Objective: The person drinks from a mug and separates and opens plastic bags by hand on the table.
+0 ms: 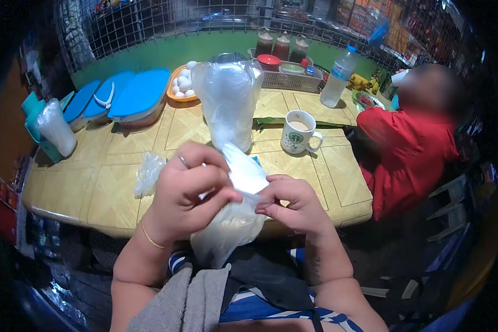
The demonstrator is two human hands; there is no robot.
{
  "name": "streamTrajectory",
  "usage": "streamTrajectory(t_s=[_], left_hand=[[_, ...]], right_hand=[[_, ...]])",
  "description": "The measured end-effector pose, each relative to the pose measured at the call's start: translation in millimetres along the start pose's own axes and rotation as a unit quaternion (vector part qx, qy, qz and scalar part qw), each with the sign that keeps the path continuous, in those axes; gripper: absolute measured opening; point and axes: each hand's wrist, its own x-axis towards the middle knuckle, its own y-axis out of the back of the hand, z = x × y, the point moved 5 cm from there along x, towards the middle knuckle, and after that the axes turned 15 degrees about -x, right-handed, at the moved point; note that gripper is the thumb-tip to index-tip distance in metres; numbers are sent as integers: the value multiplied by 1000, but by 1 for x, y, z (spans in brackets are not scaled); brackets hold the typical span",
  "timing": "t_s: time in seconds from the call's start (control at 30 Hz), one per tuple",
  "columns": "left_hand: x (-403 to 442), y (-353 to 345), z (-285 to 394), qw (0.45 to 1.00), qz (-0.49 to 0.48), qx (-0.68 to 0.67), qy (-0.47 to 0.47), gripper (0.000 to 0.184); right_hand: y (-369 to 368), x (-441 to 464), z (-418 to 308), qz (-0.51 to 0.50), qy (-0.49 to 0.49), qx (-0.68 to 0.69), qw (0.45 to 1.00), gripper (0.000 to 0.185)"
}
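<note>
A thin, whitish plastic bag (pixel 229 227) hangs from my two hands over the table's front edge. My left hand (pixel 191 191), with a ring on one finger, is closed on the bag's upper left side. My right hand (pixel 293 202) pinches its upper right edge between thumb and fingers. A bright white sheet-like piece (pixel 243 171) sticks up between the hands; I cannot tell whether it is part of the bag. Just beyond stands a tall container wrapped in clear plastic (pixel 229 105). Left of my left hand lies a crumpled clear plastic bag (pixel 150 172).
Blue-lidded containers (pixel 141 94) and a basket of eggs (pixel 183 83) stand at the back left. A mug (pixel 297 133), water bottle (pixel 340 77) and condiment tray (pixel 290 80) are at the back right. A person in red (pixel 409 155) sits at the table's right side.
</note>
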Motion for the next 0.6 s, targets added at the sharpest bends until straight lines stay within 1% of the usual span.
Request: streamTrajectory(t_s=[0.03,0.07,0.1,0.13,0.17,0.23,0.27,0.33,0.37,0.4,0.43,0.47,0.5,0.53,0.57,0.6], left_hand=[[-3,-3,-2,994,-43,-100,18,18],[-6,-8,-4,976,-84,-198,35,18],[-10,-12,-6,947,-124,-293,51,20],[-18,-18,-11,923,-173,-333,78,23],[-26,-23,-17,908,-220,-327,142,22],[-34,-31,-20,882,-251,-333,220,22],[-34,-30,-22,884,-243,-328,228,21],[-36,-29,-27,885,-229,-320,248,21],[-36,-27,-29,900,-243,-282,227,20],[-33,-24,-34,912,-258,-243,205,20],[-33,-22,-39,923,-273,-203,181,20],[-36,-18,-47,937,-267,-160,160,20],[-35,-15,-48,931,-270,-187,158,21],[-32,-11,-48,925,-272,-214,154,21],[-30,-6,-48,919,-274,-242,150,21],[-28,2,-44,926,-262,-243,123,22]], right_hand=[[-1,0,1,-21,17,10,1000,3],[1,1,3,6,12,34,999,4],[1,2,3,32,10,58,998,6],[2,2,3,58,9,83,995,7],[2,3,3,84,23,178,980,8],[-1,2,5,130,49,365,921,11],[-4,0,7,95,73,424,898,11],[-7,-3,8,57,34,485,872,12],[-11,-4,7,40,14,514,857,12],[-11,-2,10,67,25,503,861,14],[-9,0,13,78,10,503,861,15],[-4,0,17,88,-4,502,860,16],[-1,3,20,96,-17,501,860,16],[0,6,21,117,-30,488,865,21],[1,11,23,101,-21,519,849,26],[6,16,28,84,-14,549,832,31]])
